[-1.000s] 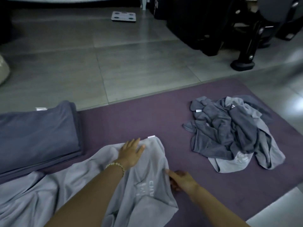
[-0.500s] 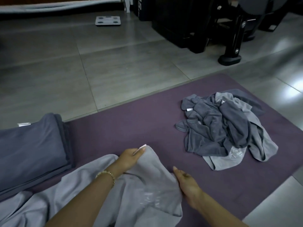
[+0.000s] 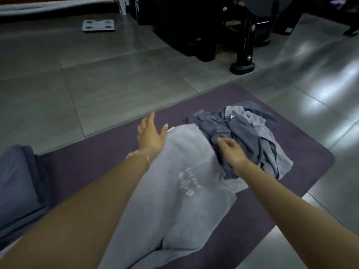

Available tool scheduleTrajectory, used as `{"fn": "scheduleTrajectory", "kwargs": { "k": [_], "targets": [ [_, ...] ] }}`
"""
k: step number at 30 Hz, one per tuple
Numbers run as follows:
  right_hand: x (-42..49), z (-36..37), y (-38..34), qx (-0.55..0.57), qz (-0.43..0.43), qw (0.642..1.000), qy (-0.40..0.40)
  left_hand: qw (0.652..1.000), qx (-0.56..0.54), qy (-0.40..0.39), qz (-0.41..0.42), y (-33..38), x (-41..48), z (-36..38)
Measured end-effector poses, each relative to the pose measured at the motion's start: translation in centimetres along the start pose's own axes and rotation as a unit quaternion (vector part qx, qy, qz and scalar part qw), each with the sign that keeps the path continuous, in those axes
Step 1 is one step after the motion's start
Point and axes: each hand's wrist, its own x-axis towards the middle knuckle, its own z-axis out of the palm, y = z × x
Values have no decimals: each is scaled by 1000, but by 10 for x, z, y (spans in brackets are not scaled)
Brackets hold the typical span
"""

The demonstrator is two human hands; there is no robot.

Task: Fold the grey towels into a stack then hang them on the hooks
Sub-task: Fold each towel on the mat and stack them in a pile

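Light grey towel [image 3: 180,183]: on the purple mat [image 3: 87,171], between both forearms; long axis near-to-far, far end leaning right.
Left hand [image 3: 150,133]: fingers spread, thumb beside the towel's far corner.
Right hand [image 3: 232,151]: fingers curled at the towel's right edge; grip unclear.
Towel pile [image 3: 244,131]: crumpled, far right.

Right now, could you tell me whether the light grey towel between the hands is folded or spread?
Unfolded: the light grey towel lies loose and rumpled over the purple mat, printing showing, no crisp fold.
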Motion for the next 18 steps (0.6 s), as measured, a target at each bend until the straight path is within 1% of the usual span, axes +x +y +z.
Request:
{"fn": "scheduleTrajectory", "kwargs": {
  "k": [2,3,5,7,8,9,11,13,15,18],
  "targets": [
    [-7,-8,32,-34,-5,999,10,997,34,-6,70,-29,-41,13],
    [-13,-14,54,-55,-7,998,12,993,49,-34,102,-44,-65,20],
    [-29,-28,95,-98,32,995,8,981,75,-102,145,-77,-106,37],
    [-45,-39,128,-146,73,987,-3,970,99,-178,132,-97,-141,49],
    [-51,-42,139,-162,75,984,1,962,125,-211,120,-102,-156,52],
    [-53,-43,147,-169,76,983,15,955,151,-228,112,-106,-168,55],
    [-55,-41,147,-145,105,983,30,950,180,-229,109,-110,-183,61],
    [-55,-38,143,-118,140,983,19,948,188,-237,97,-109,-192,64],
    [-57,-35,137,-85,139,986,20,950,183,-238,85,-110,-197,67],
    [-67,-43,133,49,117,991,32,955,177,-224,80,-110,-201,71]
  ]
}}
